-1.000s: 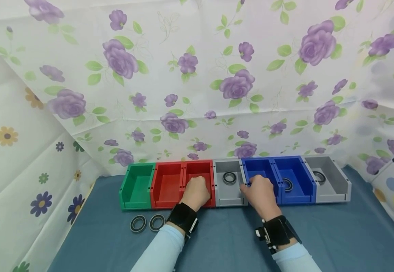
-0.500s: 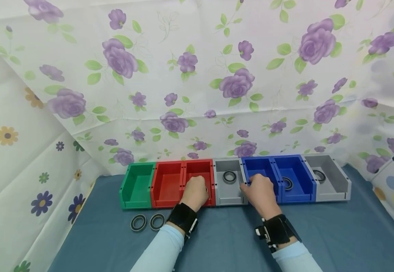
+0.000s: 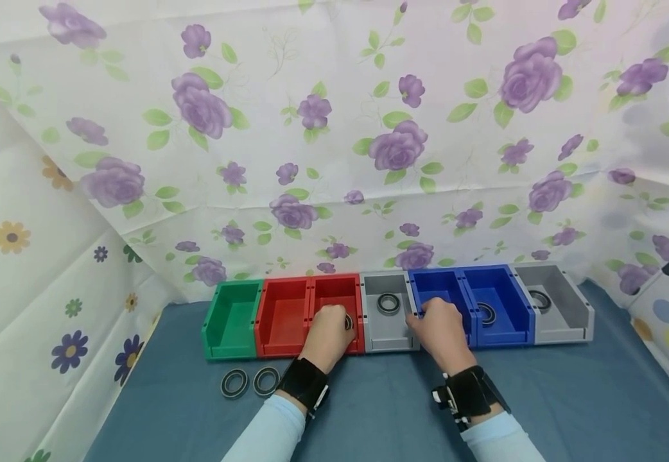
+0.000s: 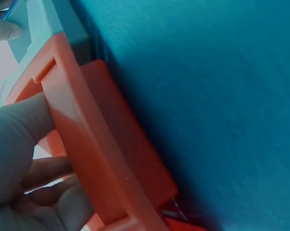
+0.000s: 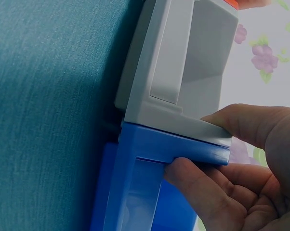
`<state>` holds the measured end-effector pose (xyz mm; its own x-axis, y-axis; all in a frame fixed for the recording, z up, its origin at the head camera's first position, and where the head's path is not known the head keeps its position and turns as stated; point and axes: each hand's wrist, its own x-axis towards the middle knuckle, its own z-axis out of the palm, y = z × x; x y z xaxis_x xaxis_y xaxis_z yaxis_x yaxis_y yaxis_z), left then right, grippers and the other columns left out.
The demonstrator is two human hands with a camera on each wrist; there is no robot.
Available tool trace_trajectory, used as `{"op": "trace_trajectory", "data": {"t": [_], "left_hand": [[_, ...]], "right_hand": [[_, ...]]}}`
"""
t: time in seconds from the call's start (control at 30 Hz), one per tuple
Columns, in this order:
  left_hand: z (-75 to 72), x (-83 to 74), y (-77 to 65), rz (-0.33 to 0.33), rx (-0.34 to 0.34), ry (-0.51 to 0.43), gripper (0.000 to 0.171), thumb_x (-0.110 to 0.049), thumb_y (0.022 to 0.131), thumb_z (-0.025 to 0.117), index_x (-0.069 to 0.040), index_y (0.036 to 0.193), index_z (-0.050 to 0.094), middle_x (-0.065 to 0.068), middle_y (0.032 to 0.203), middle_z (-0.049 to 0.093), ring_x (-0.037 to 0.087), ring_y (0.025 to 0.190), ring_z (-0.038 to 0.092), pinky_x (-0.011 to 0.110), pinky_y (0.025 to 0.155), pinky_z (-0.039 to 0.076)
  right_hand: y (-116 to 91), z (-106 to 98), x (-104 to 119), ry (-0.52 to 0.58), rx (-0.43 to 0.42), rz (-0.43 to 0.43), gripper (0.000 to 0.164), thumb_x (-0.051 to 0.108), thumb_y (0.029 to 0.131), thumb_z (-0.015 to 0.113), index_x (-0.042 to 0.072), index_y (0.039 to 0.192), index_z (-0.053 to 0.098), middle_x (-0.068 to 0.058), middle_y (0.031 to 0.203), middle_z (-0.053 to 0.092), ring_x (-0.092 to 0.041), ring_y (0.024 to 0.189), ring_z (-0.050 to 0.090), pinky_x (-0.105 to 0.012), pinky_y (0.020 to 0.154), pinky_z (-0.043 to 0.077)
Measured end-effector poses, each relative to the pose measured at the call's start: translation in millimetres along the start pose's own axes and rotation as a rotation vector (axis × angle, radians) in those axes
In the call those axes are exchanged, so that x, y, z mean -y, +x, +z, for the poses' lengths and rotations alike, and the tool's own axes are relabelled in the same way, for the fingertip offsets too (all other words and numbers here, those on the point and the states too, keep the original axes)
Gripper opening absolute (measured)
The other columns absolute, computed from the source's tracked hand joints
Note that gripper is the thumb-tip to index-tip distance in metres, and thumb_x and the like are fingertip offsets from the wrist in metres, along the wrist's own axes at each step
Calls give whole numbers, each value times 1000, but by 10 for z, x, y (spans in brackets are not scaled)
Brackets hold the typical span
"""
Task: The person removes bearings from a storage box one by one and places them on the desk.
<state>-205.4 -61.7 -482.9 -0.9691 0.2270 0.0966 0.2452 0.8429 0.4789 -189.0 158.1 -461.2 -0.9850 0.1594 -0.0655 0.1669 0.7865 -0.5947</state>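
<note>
My left hand [image 3: 327,330] is over the right-hand red bin [image 3: 334,289], its fingers reaching in behind the front wall. A dark ball bearing [image 3: 348,322] shows at the thumb side, pinched in that hand. In the left wrist view, the thumb and fingers dip behind the red front wall [image 4: 82,139], which hides their tips. My right hand [image 3: 441,330] pinches the adjoining side walls of the middle grey bin [image 3: 392,333] and the left-hand blue bin [image 3: 435,282]. In the right wrist view, the thumb [image 5: 246,122] lies on the grey side, the fingers on the blue.
Other bearings lie in the middle grey bin, the right-hand blue bin [image 3: 499,289] and the end grey bin [image 3: 565,301]. Two bearings [image 3: 234,383] rest on the blue cloth [image 3: 381,410] before the green bin [image 3: 233,321]. A flowered sheet [image 3: 334,160] rises behind the row.
The left hand has shifted slightly left and turned, and the bearing at its thumb side, hidden a second ago, now shows. The right hand has kept its hold on the bin walls.
</note>
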Motion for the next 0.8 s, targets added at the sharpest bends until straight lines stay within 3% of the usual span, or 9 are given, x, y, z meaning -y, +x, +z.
{"op": "trace_trajectory", "data": {"t": [0.2,0.43,0.8], "left_hand": [[-20,26,-31,45,-93,61,24,-24,75,76,-10,88,61,-3,72,53,9,64,50,19,58,47],[-116,1,-95,66,-225,64,54,-26,72,79,-4,117,62,8,105,59,18,90,56,29,75,50],[-326,-60,-228,137,-424,-17,51,-26,70,78,-9,115,62,3,107,56,14,91,57,27,72,49]], "right_hand": [[0,6,3,-6,-2,-7,40,30,83,66,0,109,64,-15,101,62,-16,66,56,-27,51,47],[-6,-6,16,-11,-4,-4,42,30,84,65,-1,113,62,-19,108,61,-17,70,56,-28,53,48],[-19,-9,10,-3,-3,-18,42,30,84,65,-2,112,63,-18,105,61,-16,69,56,-30,55,49]]}}
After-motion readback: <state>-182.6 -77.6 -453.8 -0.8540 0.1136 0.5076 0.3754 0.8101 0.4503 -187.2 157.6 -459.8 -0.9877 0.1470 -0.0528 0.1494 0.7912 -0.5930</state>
